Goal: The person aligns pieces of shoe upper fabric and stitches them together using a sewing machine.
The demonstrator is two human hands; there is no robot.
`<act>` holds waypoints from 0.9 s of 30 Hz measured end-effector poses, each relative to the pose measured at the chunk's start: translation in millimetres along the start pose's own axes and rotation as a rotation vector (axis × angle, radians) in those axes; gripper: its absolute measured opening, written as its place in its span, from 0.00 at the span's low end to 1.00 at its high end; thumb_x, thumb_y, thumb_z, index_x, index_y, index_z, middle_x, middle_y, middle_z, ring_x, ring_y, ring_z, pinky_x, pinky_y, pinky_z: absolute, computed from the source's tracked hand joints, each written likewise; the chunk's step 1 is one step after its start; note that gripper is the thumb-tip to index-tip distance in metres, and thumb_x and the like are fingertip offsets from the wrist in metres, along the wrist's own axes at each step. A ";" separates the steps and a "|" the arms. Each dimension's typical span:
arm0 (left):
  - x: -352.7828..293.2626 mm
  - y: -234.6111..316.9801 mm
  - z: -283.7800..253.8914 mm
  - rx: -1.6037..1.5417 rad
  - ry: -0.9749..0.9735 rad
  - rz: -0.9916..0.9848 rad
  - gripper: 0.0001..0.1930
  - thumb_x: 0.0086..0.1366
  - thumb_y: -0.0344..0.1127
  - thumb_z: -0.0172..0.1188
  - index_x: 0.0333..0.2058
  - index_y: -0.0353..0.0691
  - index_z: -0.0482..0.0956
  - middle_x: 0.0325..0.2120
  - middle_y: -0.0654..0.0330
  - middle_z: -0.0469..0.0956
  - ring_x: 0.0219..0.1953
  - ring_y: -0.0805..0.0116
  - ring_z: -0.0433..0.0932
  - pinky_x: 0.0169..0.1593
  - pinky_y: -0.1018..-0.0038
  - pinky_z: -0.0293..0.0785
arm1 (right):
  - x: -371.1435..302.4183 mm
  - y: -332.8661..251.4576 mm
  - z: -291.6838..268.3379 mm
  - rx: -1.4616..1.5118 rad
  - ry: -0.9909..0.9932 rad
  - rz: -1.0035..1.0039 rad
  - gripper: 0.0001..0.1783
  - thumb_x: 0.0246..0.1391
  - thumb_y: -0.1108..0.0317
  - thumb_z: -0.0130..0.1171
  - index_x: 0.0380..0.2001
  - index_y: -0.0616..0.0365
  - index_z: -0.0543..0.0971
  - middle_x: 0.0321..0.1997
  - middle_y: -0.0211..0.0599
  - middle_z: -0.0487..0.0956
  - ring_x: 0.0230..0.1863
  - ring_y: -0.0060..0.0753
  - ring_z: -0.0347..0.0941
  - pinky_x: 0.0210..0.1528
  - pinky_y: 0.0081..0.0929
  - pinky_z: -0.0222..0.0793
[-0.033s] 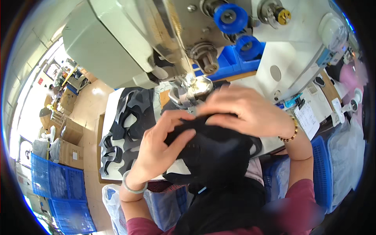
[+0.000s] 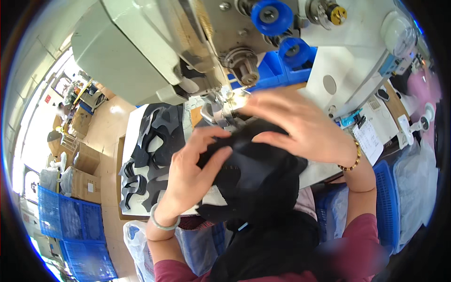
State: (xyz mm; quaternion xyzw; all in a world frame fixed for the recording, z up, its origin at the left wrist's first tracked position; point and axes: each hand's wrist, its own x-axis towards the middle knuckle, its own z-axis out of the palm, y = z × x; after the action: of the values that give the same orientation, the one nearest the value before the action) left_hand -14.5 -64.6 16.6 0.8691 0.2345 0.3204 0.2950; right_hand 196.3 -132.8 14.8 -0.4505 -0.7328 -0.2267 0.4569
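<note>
A piece of black fabric [image 2: 256,181] is bunched under the sewing machine's metal presser foot [image 2: 218,107] and drapes toward my body. My left hand [image 2: 190,171] grips its left edge, fabric between thumb and fingers. Over the fabric's far right side is my right hand [image 2: 300,127], blurred by motion. Its fingers stretch toward the presser foot, and its thumb lies apart from them along the fabric. The needle cannot be made out.
Cut black and grey pieces [image 2: 157,136] lie in stacks on the left of the table. Blue tension dials [image 2: 270,18] project from the machine head above. Blue bins [image 2: 275,70] stand behind it. A blue crate [image 2: 387,202] is at right; cardboard boxes [image 2: 87,183] and blue crates are at far left.
The fingers of my right hand have parted from its thumb and reached up and left toward the presser foot. My left hand has barely moved. The view has shifted slightly.
</note>
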 end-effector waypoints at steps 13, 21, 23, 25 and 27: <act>-2.2 -23.8 32.9 -0.197 0.173 -0.160 0.11 0.61 0.28 0.60 0.39 0.36 0.67 0.17 0.66 0.72 0.22 0.82 0.62 0.27 0.82 0.59 | -95.8 -79.8 50.0 1.241 0.386 1.181 0.18 0.58 0.73 0.54 0.43 0.64 0.56 0.31 0.45 0.72 0.24 0.32 0.78 0.25 0.23 0.78; -8.4 -43.3 24.6 -0.271 0.062 -0.162 0.09 0.62 0.23 0.56 0.38 0.38 0.65 0.28 0.66 0.68 0.29 0.86 0.66 0.31 0.88 0.60 | -95.6 -80.1 62.9 0.994 0.474 1.056 0.17 0.58 0.74 0.55 0.42 0.64 0.57 0.31 0.44 0.75 0.21 0.26 0.76 0.22 0.18 0.74; -10.1 -49.1 23.1 -0.511 0.015 -0.267 0.09 0.62 0.24 0.56 0.38 0.38 0.65 0.29 0.65 0.68 0.31 0.85 0.69 0.33 0.88 0.65 | -93.6 -78.7 56.8 0.973 0.374 1.130 0.17 0.58 0.73 0.56 0.41 0.63 0.58 0.31 0.44 0.76 0.20 0.27 0.76 0.20 0.17 0.72; -11.8 -49.8 25.4 -0.550 0.016 -0.256 0.09 0.62 0.24 0.56 0.38 0.39 0.65 0.30 0.65 0.69 0.32 0.84 0.70 0.34 0.87 0.66 | -90.8 -80.1 51.7 1.023 0.390 1.127 0.17 0.58 0.73 0.56 0.41 0.63 0.58 0.30 0.44 0.76 0.20 0.27 0.76 0.20 0.17 0.72; -13.2 -49.7 26.4 -0.588 0.016 -0.243 0.09 0.63 0.24 0.56 0.38 0.39 0.65 0.30 0.65 0.69 0.32 0.83 0.71 0.35 0.87 0.68 | -90.2 -82.9 50.0 1.107 0.425 1.135 0.18 0.57 0.74 0.57 0.41 0.63 0.58 0.30 0.44 0.75 0.21 0.29 0.76 0.21 0.19 0.73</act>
State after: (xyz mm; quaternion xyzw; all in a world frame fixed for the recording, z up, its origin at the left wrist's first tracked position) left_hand -16.0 -46.5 -38.3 0.7096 0.2363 0.3435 0.5680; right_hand 117.0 -177.2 -81.4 -0.4094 -0.2967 0.3530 0.7873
